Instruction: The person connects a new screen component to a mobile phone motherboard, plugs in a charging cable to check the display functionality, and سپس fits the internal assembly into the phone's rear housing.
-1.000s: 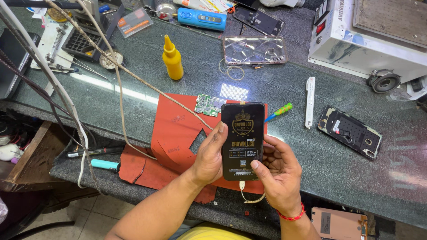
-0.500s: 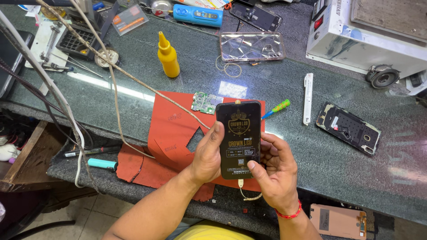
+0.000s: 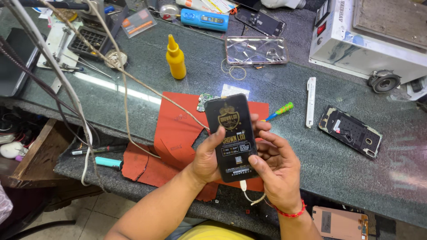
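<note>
Near edge, middle: both hands hold one flat black phone screen panel with a gold label on its face, standing tall above the worktop.
Left hand: the left hand grips the panel's left side, thumb lying across the front.
Right hand: the right hand cups the panel's right side and lower corner, fingers curled behind it; a red thread band sits on that wrist.
What changed: a second ago the panel was held a little lower and flatter; now it is lifted a bit and tipped toward the camera. The hands have kept the same grip.
What it means: the panel looks like it is being checked, not put down yet.
Below the panel: a thin white cable hangs from its bottom end.
Under the hands: a red rubber mat lies on the worktop, with a small green circuit board at its far edge.
Far left: a yellow squeeze bottle stands upright, well apart from the hands.
Right: an opened black phone body lies flat, and a white plastic strip lies between it and the mat.
Far middle: a clear phone case lies flat.
</note>
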